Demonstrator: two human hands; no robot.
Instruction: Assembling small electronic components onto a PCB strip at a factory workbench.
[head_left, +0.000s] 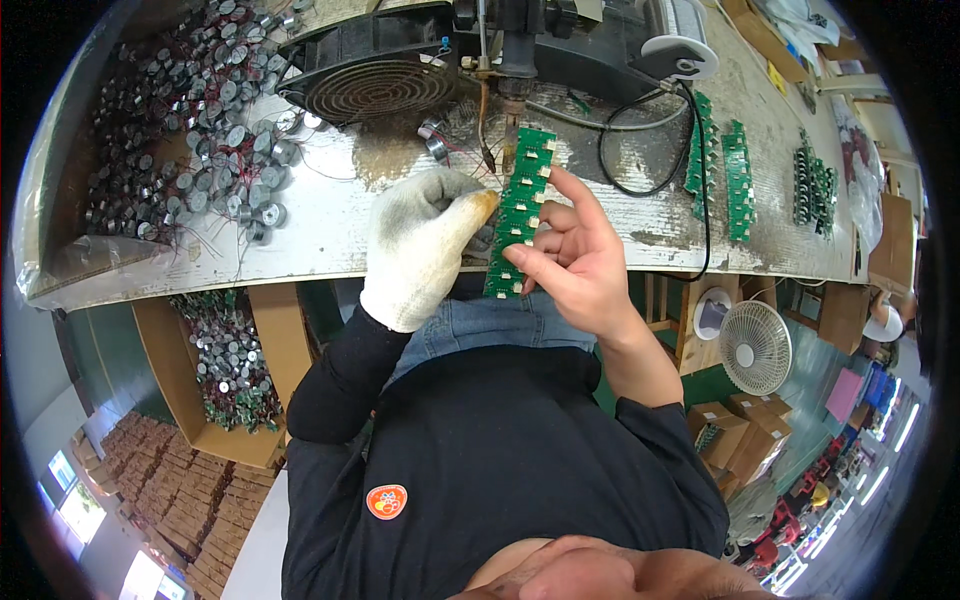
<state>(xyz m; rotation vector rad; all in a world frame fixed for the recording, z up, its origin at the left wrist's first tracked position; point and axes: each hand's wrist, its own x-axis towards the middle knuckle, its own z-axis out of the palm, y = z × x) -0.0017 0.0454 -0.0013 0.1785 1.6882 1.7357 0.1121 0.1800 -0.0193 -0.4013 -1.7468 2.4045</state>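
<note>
My right hand [575, 255], bare, grips a long green circuit board [521, 212] upright between thumb and fingers. Small pale connectors line the strip. At its left edge is my left hand [425, 235] in a white glove, closed in a pinch, the thumb tip stained yellow-brown. Thin wires show near those fingertips, but what they hold is mostly hidden. Just beyond, a metal soldering tip [488, 155] on a copper-coloured tube points down, close to the board's upper end. A small round metal motor [436, 142] with thin wires lies beyond the gloved hand.
A heap of small wired motors [215, 150] covers the left of the bench. A black fan [380, 90] and a solder wire spool [680, 45] stand at the back. More green boards [738, 180] lie to the right, past a black cable [706, 200]. Below left is a filled cardboard box [165, 350].
</note>
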